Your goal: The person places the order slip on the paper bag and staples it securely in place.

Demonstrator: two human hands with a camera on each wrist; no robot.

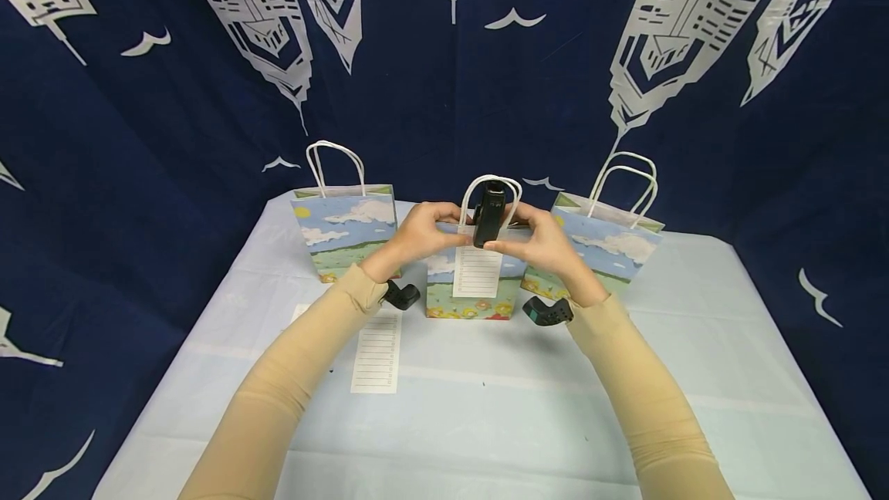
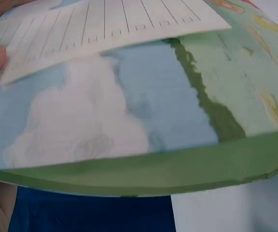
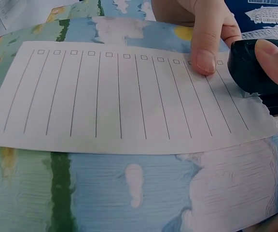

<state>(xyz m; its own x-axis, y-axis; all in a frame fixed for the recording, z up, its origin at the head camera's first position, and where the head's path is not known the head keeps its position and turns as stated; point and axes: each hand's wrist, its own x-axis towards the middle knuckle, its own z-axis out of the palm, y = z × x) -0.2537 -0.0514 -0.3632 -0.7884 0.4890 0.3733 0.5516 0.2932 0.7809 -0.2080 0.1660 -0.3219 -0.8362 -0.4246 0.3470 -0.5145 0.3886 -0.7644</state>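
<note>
A small paper gift bag (image 1: 441, 295) printed with sky and meadow stands in the middle of the table, with white cord handles. A lined checklist slip (image 1: 476, 275) lies against its front. My left hand (image 1: 420, 233) pinches the slip and the bag's upper edge, thumb in front and fingers behind. My right hand (image 1: 545, 244) grips a black stapler (image 1: 490, 213), its thumb on top in the right wrist view. The stapler's nose (image 3: 243, 67) sits over the slip's torn top edge (image 3: 262, 113). Inside the bag is hidden.
Similar gift bags stand at the left (image 1: 343, 230) and right (image 1: 604, 245), behind the hands. Another lined slip (image 1: 376, 353) lies flat on the white-covered table (image 1: 486, 438), near the left forearm, with more paper partly under that arm. A dark blue printed curtain (image 1: 417, 99) hangs behind.
</note>
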